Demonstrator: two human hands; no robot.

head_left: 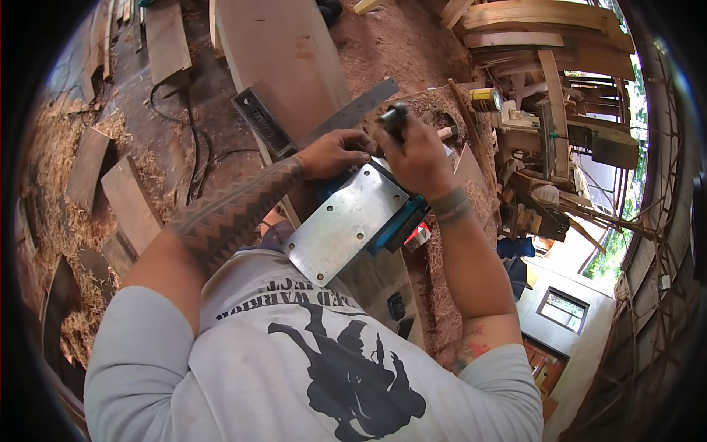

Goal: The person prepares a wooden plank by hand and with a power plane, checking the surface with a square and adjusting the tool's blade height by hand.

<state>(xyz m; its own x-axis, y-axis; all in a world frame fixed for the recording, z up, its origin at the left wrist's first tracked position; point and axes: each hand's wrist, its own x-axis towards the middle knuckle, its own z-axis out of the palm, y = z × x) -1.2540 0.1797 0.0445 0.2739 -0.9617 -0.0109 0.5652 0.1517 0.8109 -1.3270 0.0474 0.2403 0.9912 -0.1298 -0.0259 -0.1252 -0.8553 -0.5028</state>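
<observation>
A blue power tool, apparently an electric planer (pixel 387 234), lies with its flat silver metal plate (pixel 346 225) facing up, close in front of my body. Several screws or screw holes dot the plate. My left hand (pixel 335 153) is at the plate's far end, fingers bent and thumb pressed in; whatever they pinch is too small to make out. Just beyond that end, my right hand (pixel 420 153) is closed round a hammer (pixel 395 118) near its dark metal head. A pale wooden handle end pokes out beside the fist.
A wide board (pixel 283 51) runs away from me, with what looks like a handsaw (pixel 353 107) across it. A yellow can (pixel 484 100) lies to the right. Timber stacks (pixel 545 37) fill the far right. Boards (pixel 131 193), a black cable (pixel 193 140) and wood shavings cover the left floor.
</observation>
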